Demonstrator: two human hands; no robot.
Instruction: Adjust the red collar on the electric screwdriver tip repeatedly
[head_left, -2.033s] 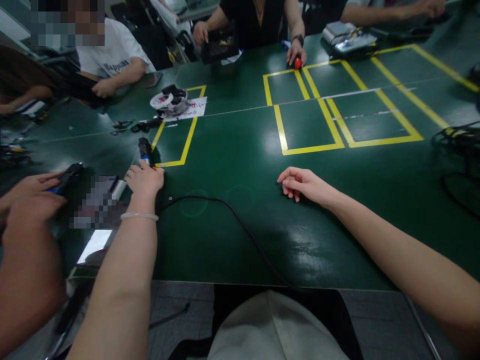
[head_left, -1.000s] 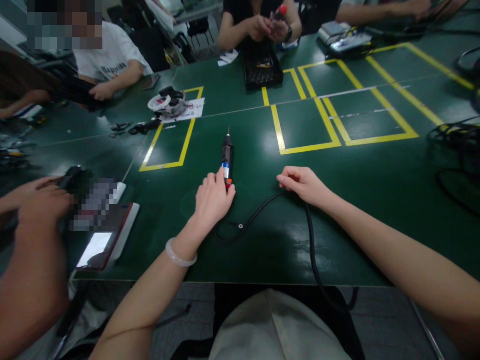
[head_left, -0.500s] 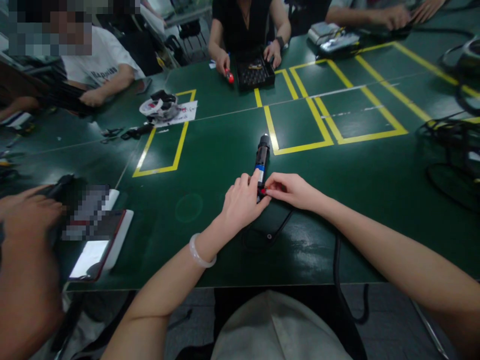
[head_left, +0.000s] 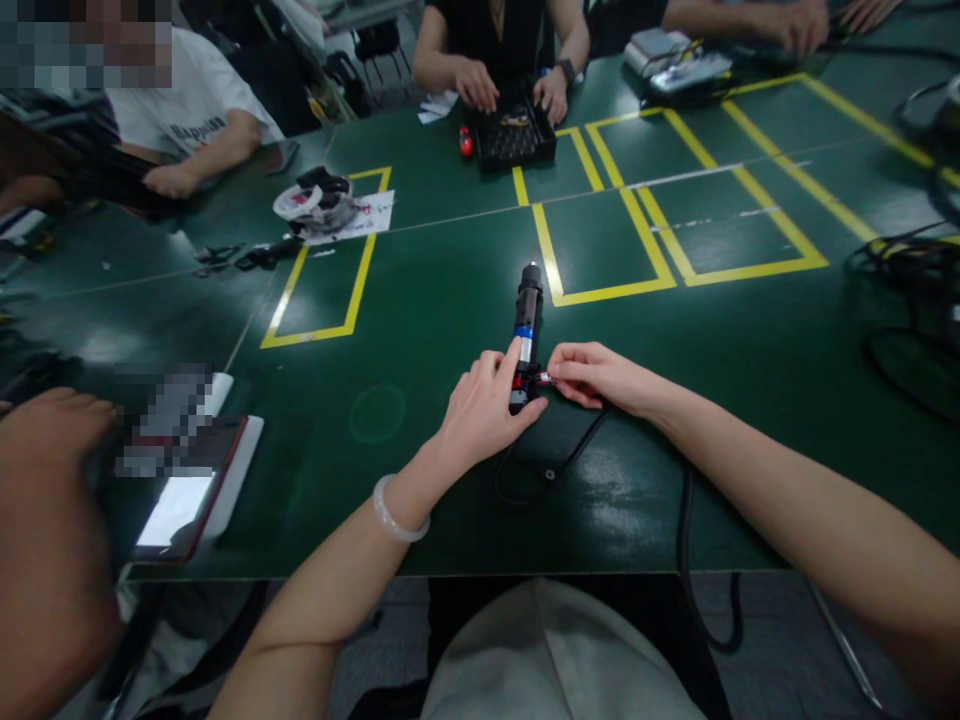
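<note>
A slim black cylindrical tool point(head_left: 529, 300) with a blue and silver band lies on the green table, its tip pointing away from me. My left hand point(head_left: 484, 405) rests against its left side near the rear end, index finger on the silver band and thumb by the base. Just right of the base, my right hand point(head_left: 592, 375) pinches a small red and white piece point(head_left: 545, 379) between thumb and fingertips. Beneath the hands, a thin black cable point(head_left: 581, 440) curves over the table.
Yellow tape outlines point(head_left: 615, 297) mark the table point(head_left: 420, 290). At left lie two phone-like devices point(head_left: 225, 480) beside a person's hand point(head_left: 60, 430). Across the table, a person's hands touch a black tray point(head_left: 517, 155). Black cables point(head_left: 907, 270) are coiled at right.
My right hand has moved slightly right, away from the tool's base, with the red and white piece now showing. Across the table, a person's hand has let go of a red object.
</note>
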